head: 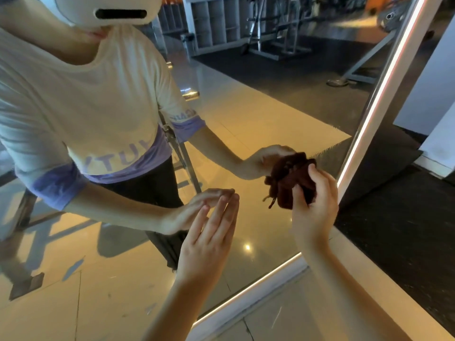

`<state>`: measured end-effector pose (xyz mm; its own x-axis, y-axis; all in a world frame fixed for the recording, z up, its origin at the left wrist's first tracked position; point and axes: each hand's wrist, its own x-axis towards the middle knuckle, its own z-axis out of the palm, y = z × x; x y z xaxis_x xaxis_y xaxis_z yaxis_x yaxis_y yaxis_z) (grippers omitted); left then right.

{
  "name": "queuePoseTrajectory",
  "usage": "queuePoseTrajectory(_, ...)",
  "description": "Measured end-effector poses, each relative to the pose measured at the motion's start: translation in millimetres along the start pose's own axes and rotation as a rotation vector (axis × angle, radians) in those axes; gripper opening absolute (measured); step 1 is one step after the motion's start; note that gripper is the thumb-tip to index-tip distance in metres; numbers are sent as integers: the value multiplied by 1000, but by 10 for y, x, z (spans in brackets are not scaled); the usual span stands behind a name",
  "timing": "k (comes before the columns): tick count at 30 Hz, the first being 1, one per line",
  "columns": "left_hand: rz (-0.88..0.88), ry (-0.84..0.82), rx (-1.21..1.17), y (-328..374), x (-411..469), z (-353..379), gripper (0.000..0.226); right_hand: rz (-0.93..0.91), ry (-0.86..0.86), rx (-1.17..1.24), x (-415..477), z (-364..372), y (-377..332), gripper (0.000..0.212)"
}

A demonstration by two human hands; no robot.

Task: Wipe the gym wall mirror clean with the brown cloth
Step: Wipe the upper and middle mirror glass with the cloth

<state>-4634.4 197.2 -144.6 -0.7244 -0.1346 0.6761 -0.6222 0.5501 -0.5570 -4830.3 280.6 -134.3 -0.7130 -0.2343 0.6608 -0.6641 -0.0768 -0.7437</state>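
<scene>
Fingers (318, 178) of the right hand (314, 210) are curled over the top of the brown cloth (289, 184), with the thumb pressed in from below: a firm grasp on a bunched wad. Loose threads hang from the wad's lower left edge. The cloth sits against the mirror (270, 107), low on the glass and near its right edge, touching its own reflection.

Left hand (209, 239): released, holding nothing. Its fingers are straight and close together, pointing up at the glass. The fingertips meet their reflection, so they are at the glass surface or just off it; contact cannot be confirmed. The hand is well to the left of the cloth.

A pale frame (256, 295) with a glowing light strip (384, 82) runs along the mirror's bottom and right edges. Pale tiled floor (283, 321) lies below the frame, and a dark mat (406, 242) lies to its right.

In the reflection, a person in a white shirt (86, 94) with purple bands wears a white headset. Behind the person are glossy tile and blurred gym equipment (270, 33).
</scene>
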Motion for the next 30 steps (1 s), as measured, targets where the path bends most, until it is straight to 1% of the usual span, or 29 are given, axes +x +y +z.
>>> queuePoseTrajectory(2,-7,-3,-24,4,13,-6,53,64,74,-20,106,-24,68,37)
queuePoseTrajectory(4,-33,-4,-63,52,20,-10,58,104,45,-23,1,-11,59,39)
queuePoseTrajectory(5,-49,-11,-84,88,23,-9,64,85,-3,-21,-90,4,37,40)
queuePoseTrajectory(7,-44,-48,-110,167,37,4,77,-22,-90,-18,-206,5,20,42)
queuePoseTrajectory(8,-29,-61,-100,202,33,13,79,-70,-115,-16,-178,-11,40,43)
queuePoseTrajectory(10,-10,-66,-67,254,16,45,75,-92,-96,-6,14,-53,118,42)
queuePoseTrajectory(13,-20,-68,-25,274,14,95,68,8,-13,25,235,-123,247,40)
queuePoseTrajectory(15,-41,-52,-4,294,10,117,65,63,-30,17,160,-127,281,41)
queuePoseTrajectory(16,-58,-57,-23,306,6,128,66,56,-69,8,87,-119,296,42)
queuePoseTrajectory(19,-83,-94,-67,324,-18,120,66,-100,-208,27,-20,-156,340,40)
queuePoseTrajectory(20,-74,-84,-58,321,-17,109,64,-135,-220,35,46,-184,360,38)
queuePoseTrajectory(22,-61,-53,-67,319,14,83,63,-119,-155,27,238,-220,411,36)
queuePoseTrajectory(24,-65,-43,-78,314,47,57,61,-19,-65,14,313,-220,481,36)
queuePoseTrajectory(26,-68,-50,-82,316,49,49,59,80,-46,-3,158,-169,493,40)
queuePoseTrajectory(27,-68,-53,-82,319,38,49,59,88,-69,-4,18,-131,478,44)
queuePoseTrajectory(30,-59,-61,-73,308,25,64,59,-23,-166,19,-324,-31,401,54)
